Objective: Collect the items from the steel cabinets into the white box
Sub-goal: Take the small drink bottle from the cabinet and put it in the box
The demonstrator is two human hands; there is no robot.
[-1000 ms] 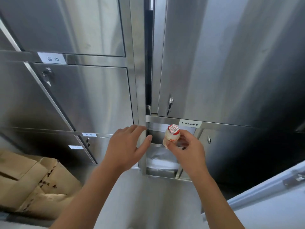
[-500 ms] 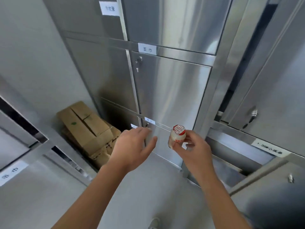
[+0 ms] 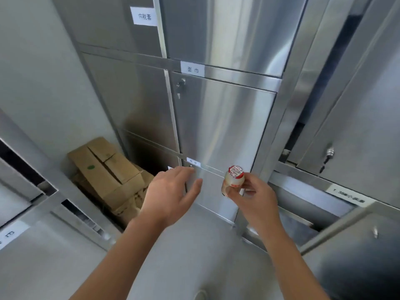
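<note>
Now right hand (image 3: 253, 200) grips small bottle (image 3: 233, 179) — left hand (image 3: 171, 195) empty.

Cabinet doors (image 3: 225, 126): brushed stainless steel, smooth, with a soft sheen. Their labels (image 3: 192, 69): white matt paper. Boxes (image 3: 108, 169) in the corner: brown cardboard, matt, creased. The small bottle (image 3: 233, 180) in my right hand (image 3: 253, 200): pale glossy plastic, printed foil lid.

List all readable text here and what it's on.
"面巾": middle cabinet label.
"枕套", with the first character unclear: top cabinet label.
"1.35", with the rest blurred: right cabinet label.
Unreadable: low cabinet label, lower-left label, and the cap print on the bottle.
</note>
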